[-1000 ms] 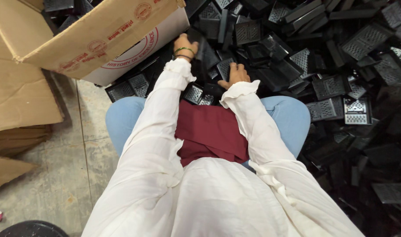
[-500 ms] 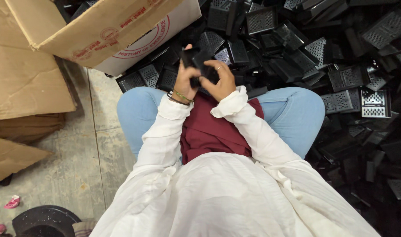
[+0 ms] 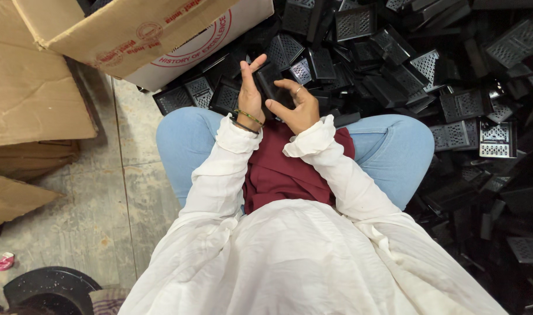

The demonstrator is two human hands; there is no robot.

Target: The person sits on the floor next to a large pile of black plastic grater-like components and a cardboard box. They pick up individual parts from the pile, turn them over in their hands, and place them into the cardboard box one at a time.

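Observation:
I sit on the floor with my knees apart, in a white top and blue jeans. My left hand (image 3: 249, 93) and my right hand (image 3: 300, 108) are raised together in front of me, both gripping one small black plastic part (image 3: 270, 81) between them. The left palm presses on its left side, the right fingers curl around its right side. A large heap of black grille parts (image 3: 406, 70) with perforated faces lies just beyond my hands and to my right.
An open cardboard box (image 3: 132, 41) stands at the upper left, touching the heap. Flattened cardboard (image 3: 27, 111) lies on the concrete floor to my left. A round black container (image 3: 48, 286) and a small pink item (image 3: 3, 261) sit at the bottom left.
A second ago both hands reached down into the heap. They have since come up together holding a black part, drawn closer to my body.

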